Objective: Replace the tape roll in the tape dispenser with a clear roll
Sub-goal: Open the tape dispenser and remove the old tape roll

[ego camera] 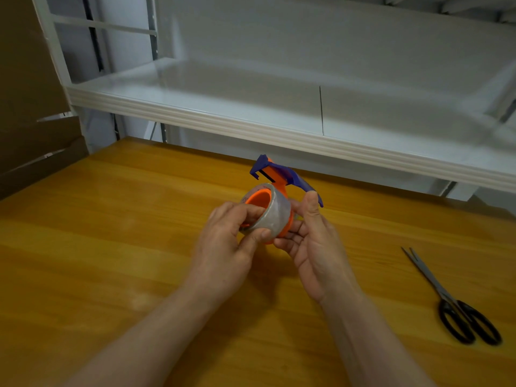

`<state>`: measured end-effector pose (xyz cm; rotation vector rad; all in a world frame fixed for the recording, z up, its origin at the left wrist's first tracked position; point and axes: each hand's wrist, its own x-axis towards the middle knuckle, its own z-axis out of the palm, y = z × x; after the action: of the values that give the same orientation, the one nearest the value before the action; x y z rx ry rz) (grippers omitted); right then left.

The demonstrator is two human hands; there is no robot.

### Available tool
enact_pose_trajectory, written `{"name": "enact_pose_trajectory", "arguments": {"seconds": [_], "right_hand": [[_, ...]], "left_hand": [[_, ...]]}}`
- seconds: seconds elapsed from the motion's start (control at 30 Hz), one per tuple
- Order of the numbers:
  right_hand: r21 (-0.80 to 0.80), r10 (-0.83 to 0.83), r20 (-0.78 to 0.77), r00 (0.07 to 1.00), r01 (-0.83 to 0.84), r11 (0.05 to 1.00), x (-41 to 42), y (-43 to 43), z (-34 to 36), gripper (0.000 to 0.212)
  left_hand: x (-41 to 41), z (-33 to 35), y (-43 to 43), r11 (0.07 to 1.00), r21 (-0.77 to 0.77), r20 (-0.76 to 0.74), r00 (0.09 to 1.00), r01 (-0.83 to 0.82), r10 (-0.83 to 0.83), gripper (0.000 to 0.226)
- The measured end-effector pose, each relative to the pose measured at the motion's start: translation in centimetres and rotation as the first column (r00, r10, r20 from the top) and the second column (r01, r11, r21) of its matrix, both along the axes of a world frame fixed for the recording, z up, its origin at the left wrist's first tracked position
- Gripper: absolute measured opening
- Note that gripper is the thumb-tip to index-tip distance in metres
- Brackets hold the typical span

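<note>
An orange and blue tape dispenser (280,175) is held above the wooden table (111,233), its blue cutter end pointing up and away from me. A clear tape roll (275,215) sits around the dispenser's orange hub. My left hand (226,241) grips the roll, thumb on its outer face and fingers over its near rim. My right hand (312,241) holds the dispenser from the right, thumb up against the blue handle and fingers under the orange wheel.
Black-handled scissors (452,300) lie shut on the table at the right. A white shelf (251,121) juts out over the table's far edge. Brown cardboard (30,107) stands at the left.
</note>
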<state>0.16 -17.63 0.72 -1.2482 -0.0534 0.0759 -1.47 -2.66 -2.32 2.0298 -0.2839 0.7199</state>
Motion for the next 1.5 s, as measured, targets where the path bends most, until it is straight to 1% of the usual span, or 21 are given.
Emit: {"name": "enact_pose_trajectory", "arguments": {"seconds": [0.1, 0.2, 0.3, 0.37, 0.5, 0.57, 0.63, 0.73, 0.87, 0.93, 1.03, 1.1, 1.23, 1.37, 1.5], "right_hand": [[0.014, -0.019, -0.015, 1.000, 0.019, 1.000, 0.1, -0.2, 0.0, 0.071], [0.028, -0.034, -0.028, 0.999, 0.035, 0.999, 0.3, -0.4, -0.1, 0.079], [0.043, -0.042, -0.026, 0.999, 0.043, 0.998, 0.3, -0.4, -0.1, 0.078], [0.047, -0.046, -0.030, 0.998, 0.048, 0.998, 0.3, -0.4, -0.1, 0.077], [0.053, -0.080, -0.043, 0.996, 0.082, 0.995, 0.5, -0.5, 0.0, 0.080], [0.060, -0.102, -0.052, 0.993, 0.105, 0.993, 0.5, -0.7, 0.0, 0.084], [0.075, -0.110, -0.065, 0.992, 0.115, 0.991, 0.5, -0.9, 0.1, 0.084], [0.099, -0.106, -0.085, 0.991, 0.114, 0.989, 0.5, -1.1, 0.1, 0.080], [0.088, -0.091, -0.088, 0.992, 0.099, 0.991, 0.4, -1.1, 0.1, 0.077], [0.086, -0.082, -0.086, 0.993, 0.089, 0.992, 0.4, -1.0, 0.1, 0.075], [0.086, -0.078, -0.092, 0.993, 0.086, 0.993, 0.4, -1.1, 0.1, 0.074], [0.090, -0.069, -0.093, 0.993, 0.077, 0.993, 0.4, -1.1, 0.1, 0.071], [0.087, -0.051, -0.093, 0.994, 0.059, 0.994, 0.3, -1.0, 0.1, 0.070], [0.088, -0.036, -0.094, 0.995, 0.044, 0.995, 0.2, -0.9, 0.1, 0.068], [0.097, -0.019, -0.095, 0.995, 0.028, 0.995, 0.1, -0.9, 0.1, 0.066]], "left_hand": [[0.0, 0.1, 0.1, 1.000, -0.018, 0.021, 1.000, -0.006, 0.006, 0.028], [-0.1, 0.2, 0.3, 0.998, -0.061, 0.004, 1.000, -0.001, 0.001, 0.025], [-0.3, 0.4, 0.2, 0.999, -0.043, 0.005, 1.000, 0.003, -0.003, 0.022], [-0.3, 0.3, 0.3, 1.000, 0.006, 0.035, 0.999, -0.013, 0.013, 0.021], [-0.2, 0.2, 0.4, 0.963, 0.216, 0.224, 0.968, -0.164, 0.115, 0.014], [-0.3, 0.6, 0.5, 0.939, 0.250, 0.282, 0.945, -0.237, 0.164, 0.010], [-0.3, 1.0, 1.0, 0.926, 0.235, 0.293, 0.930, -0.295, 0.222, 0.008], [0.0, 1.1, 2.4, 0.908, 0.205, 0.261, 0.915, -0.364, 0.308, 0.009], [0.4, 1.1, 3.7, 0.881, 0.204, 0.191, 0.900, -0.427, 0.392, 0.011], [0.7, 1.0, 4.0, 0.849, 0.254, 0.139, 0.886, -0.463, 0.442, 0.014], [1.4, 0.6, 4.5, 0.790, 0.372, 0.052, 0.860, -0.488, 0.507, 0.018], [1.9, 0.3, 5.1, 0.753, 0.418, 0.010, 0.831, -0.508, 0.556, 0.018], [2.6, 0.0, 6.5, 0.699, 0.451, -0.026, 0.775, -0.554, 0.631, 0.026], [3.1, -0.5, 7.0, 0.670, 0.497, -0.080, 0.740, -0.552, 0.668, 0.038], [3.6, -0.9, 7.6, 0.623, 0.530, -0.127, 0.672, -0.575, 0.729, 0.039]]}}
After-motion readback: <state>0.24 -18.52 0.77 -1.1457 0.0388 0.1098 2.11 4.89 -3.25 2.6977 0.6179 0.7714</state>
